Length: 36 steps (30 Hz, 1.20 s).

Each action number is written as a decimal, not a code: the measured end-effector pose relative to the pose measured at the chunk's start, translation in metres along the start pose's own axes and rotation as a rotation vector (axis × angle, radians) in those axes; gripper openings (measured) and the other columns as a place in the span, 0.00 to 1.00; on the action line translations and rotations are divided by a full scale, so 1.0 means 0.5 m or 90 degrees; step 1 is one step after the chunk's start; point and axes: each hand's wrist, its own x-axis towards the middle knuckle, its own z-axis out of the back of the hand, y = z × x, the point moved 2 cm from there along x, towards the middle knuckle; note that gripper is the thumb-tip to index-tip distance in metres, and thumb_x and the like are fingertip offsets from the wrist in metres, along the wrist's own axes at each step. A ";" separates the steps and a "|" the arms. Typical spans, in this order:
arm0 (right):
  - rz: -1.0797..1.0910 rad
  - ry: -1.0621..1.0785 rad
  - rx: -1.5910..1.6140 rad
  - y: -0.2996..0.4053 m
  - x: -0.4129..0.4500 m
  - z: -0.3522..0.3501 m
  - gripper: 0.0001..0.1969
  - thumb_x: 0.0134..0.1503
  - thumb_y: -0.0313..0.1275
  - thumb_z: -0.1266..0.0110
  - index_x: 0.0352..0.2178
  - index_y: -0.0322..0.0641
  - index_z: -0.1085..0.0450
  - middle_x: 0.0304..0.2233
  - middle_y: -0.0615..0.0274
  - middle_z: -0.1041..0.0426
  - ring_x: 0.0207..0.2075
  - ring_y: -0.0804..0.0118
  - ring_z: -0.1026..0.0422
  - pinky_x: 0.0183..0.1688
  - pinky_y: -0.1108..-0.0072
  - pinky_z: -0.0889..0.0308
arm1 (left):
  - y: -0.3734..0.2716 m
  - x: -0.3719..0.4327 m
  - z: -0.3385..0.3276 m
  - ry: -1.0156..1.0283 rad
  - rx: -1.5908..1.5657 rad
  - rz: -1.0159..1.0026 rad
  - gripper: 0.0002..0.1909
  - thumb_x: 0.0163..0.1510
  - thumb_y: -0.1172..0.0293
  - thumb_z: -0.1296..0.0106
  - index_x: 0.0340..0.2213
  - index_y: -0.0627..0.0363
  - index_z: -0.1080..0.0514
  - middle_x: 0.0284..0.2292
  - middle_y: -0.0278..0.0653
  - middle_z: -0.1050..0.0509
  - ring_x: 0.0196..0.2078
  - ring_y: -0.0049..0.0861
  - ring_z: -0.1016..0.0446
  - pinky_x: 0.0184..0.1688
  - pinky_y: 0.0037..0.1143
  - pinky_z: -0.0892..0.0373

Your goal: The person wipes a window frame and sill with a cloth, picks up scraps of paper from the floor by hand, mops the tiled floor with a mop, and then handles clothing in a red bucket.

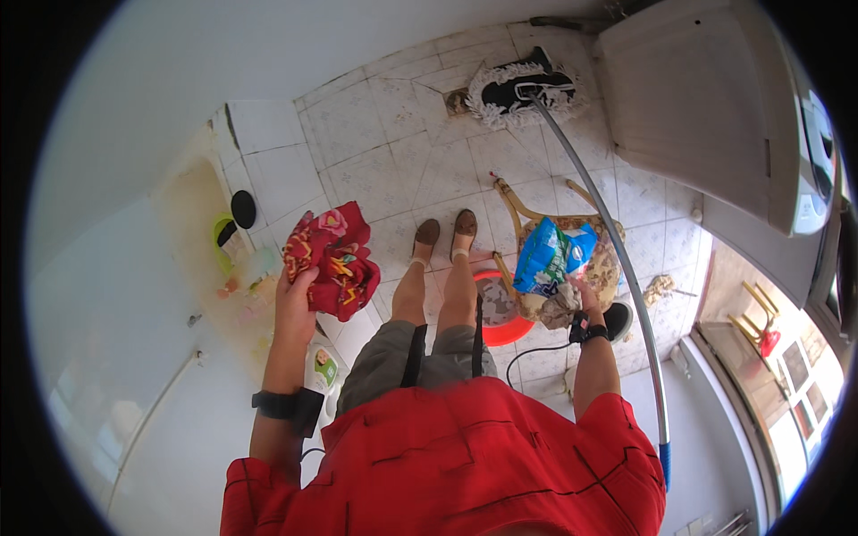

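A bunched red floral cloth [342, 264] hangs from my left hand [296, 298], its fingers closed on the near edge. On the right, my right hand [588, 295] grips a crumpled greyish-brown cloth [562, 307] above the patterned seat of a chair [606, 264]. Just beyond that cloth, a blue and green plastic bag [546, 258] lies on the seat. Partly under the chair, a red plastic basin [499, 335] stands on the floor, with something greyish in it.
A dust mop [529, 90] lies at the far wall, its metal pole running down my right side. A bathtub [194, 201] with assorted items is on the left, a white washing machine [704, 87] at the upper right. White bottles [324, 368] stand by my left side.
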 end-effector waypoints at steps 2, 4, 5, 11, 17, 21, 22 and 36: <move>-0.025 -0.004 0.051 0.056 -0.038 -0.057 0.33 0.42 0.45 0.43 0.46 0.33 0.36 0.45 0.59 0.33 0.48 0.67 0.37 0.52 0.77 0.47 | 0.017 0.002 0.014 -0.028 0.001 0.002 0.21 0.48 0.78 0.53 0.46 0.62 0.39 0.42 0.41 0.32 0.42 0.29 0.31 0.43 0.26 0.32; 0.000 -0.019 0.122 0.103 -0.066 -0.100 0.28 0.41 0.40 0.39 0.42 0.35 0.34 0.38 0.63 0.30 0.38 0.69 0.31 0.42 0.78 0.37 | 0.021 -0.002 0.006 -0.037 0.007 0.024 0.21 0.48 0.78 0.53 0.46 0.62 0.39 0.42 0.40 0.32 0.42 0.30 0.31 0.44 0.26 0.32; -0.039 0.002 0.179 0.129 -0.090 -0.121 0.25 0.41 0.39 0.39 0.41 0.37 0.33 0.35 0.63 0.28 0.34 0.69 0.29 0.39 0.79 0.34 | 0.012 -0.002 -0.006 -0.036 0.019 0.029 0.21 0.49 0.77 0.54 0.46 0.63 0.39 0.43 0.40 0.32 0.43 0.29 0.31 0.45 0.26 0.33; -0.040 0.063 0.259 0.111 -0.090 -0.123 0.17 0.45 0.37 0.42 0.35 0.40 0.31 0.31 0.63 0.27 0.29 0.68 0.28 0.34 0.78 0.32 | -0.006 0.007 -0.016 0.006 0.057 0.019 0.20 0.50 0.77 0.55 0.47 0.65 0.39 0.44 0.40 0.33 0.44 0.28 0.32 0.46 0.26 0.34; -0.026 0.059 0.273 0.135 -0.137 -0.170 0.15 0.46 0.34 0.42 0.35 0.41 0.32 0.30 0.66 0.28 0.27 0.69 0.28 0.30 0.79 0.32 | -0.008 0.011 -0.022 0.033 0.059 0.021 0.21 0.50 0.77 0.55 0.47 0.64 0.39 0.44 0.40 0.33 0.45 0.28 0.32 0.47 0.26 0.35; -0.046 0.058 0.331 0.173 -0.202 -0.223 0.18 0.45 0.32 0.42 0.39 0.42 0.34 0.30 0.66 0.28 0.27 0.68 0.28 0.31 0.77 0.31 | -0.006 0.015 -0.022 0.052 0.054 0.025 0.22 0.49 0.78 0.54 0.48 0.62 0.40 0.44 0.40 0.33 0.45 0.29 0.32 0.46 0.27 0.34; -0.045 0.057 0.332 0.166 -0.201 -0.218 0.18 0.45 0.32 0.42 0.39 0.42 0.34 0.30 0.66 0.28 0.27 0.68 0.28 0.31 0.77 0.31 | -0.004 0.016 -0.026 0.054 0.054 0.025 0.22 0.49 0.78 0.54 0.48 0.62 0.40 0.44 0.40 0.33 0.45 0.29 0.32 0.46 0.27 0.34; 0.001 0.170 0.157 0.356 -0.209 -0.342 0.20 0.46 0.36 0.44 0.41 0.40 0.35 0.33 0.64 0.29 0.32 0.68 0.29 0.36 0.76 0.33 | -0.026 -0.005 -0.013 0.025 -0.047 0.028 0.21 0.48 0.78 0.53 0.45 0.62 0.38 0.42 0.39 0.32 0.42 0.25 0.31 0.43 0.24 0.33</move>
